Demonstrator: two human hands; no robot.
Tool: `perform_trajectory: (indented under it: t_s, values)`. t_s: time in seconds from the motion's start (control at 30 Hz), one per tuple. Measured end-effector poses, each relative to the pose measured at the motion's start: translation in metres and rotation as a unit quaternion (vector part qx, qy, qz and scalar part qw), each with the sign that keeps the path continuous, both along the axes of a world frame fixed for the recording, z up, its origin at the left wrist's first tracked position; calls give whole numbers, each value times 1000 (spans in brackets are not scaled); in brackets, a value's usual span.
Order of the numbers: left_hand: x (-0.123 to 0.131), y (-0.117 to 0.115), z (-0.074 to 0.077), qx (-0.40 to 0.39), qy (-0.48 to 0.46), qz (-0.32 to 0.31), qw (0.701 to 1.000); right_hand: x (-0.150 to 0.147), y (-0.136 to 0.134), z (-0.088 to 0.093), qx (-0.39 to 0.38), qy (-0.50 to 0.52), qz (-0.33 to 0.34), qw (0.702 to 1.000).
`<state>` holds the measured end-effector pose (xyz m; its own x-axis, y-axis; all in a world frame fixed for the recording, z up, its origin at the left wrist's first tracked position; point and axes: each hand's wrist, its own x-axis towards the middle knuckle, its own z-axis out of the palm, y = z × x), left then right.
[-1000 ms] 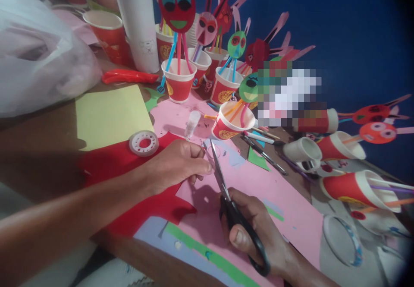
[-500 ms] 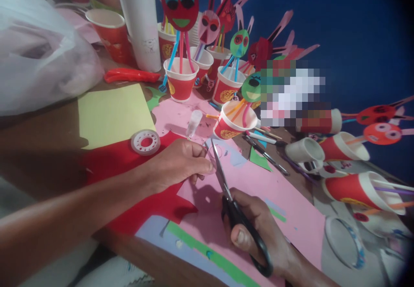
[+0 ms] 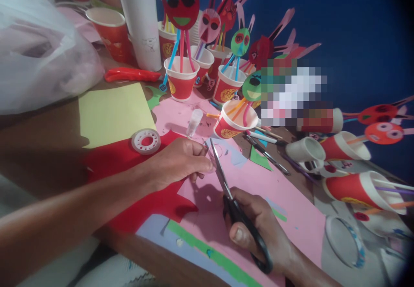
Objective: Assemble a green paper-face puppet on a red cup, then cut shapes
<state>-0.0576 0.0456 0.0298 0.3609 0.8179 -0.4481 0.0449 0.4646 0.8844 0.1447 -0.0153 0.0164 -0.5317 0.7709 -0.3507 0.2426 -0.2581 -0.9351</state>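
My left hand (image 3: 186, 159) is closed, with thumb and fingers pinched on a small piece of pink paper (image 3: 217, 150) that bears a drawn circle. The paper's edges blend into the sheet below. My right hand (image 3: 258, 226) grips black-handled scissors (image 3: 241, 224), thumb in one loop. Their blades point away from me and are slightly apart, right at the pinched paper. Below both hands lies a large pink paper sheet (image 3: 291, 200). Red paper (image 3: 113, 159) extends under my left forearm, with a tape roll (image 3: 137, 143) on it.
Behind stand red paper cups (image 3: 181, 84) carrying paper faces on coloured straws. A yellow sheet (image 3: 114, 114), a red utility knife (image 3: 132, 74) and a white plastic bag (image 3: 48, 62) are at the left. Pens (image 3: 267, 154), a grey mug (image 3: 302, 149) and tipped cups (image 3: 359, 187) lie right.
Almost nothing differs. The scissors and my right hand have shifted very slightly; my left hand keeps its pinch.
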Motion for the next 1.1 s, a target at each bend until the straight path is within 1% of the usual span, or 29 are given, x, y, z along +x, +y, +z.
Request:
perform_trajectory:
  t_s: [0.2, 0.27, 0.33, 0.47, 0.6, 0.7, 0.9, 1.1]
  values:
    - [-1, -1, -8, 7, -32, -11, 999, 0, -2, -2, 4, 8, -12, 1000]
    - [0, -2, -9, 4, -47, -5, 999, 0, -2, -3, 4, 10, -18, 1000]
    - [0, -3, -10, 0, -43, -4, 999, 0, -2, -4, 8, 11, -25, 1000]
    - [1, -4, -11, 5, -44, -22, 999, 0, -3, -4, 10, 16, -33, 999]
    - [1, -6, -13, 4, -65, -12, 998, 0, -4, -4, 9, 20, -36, 999]
    - [2, -5, -12, -2, -65, 1, 998, -2, -4, -4, 3, 23, -30, 999]
    - [2, -3, -9, -19, -70, 9, 997, -3, -3, -3, -3, 22, -13, 1000]
    - [0, -2, -9, -14, -38, -5, 999, -2, -3, -1, 6, 11, -5, 1000]
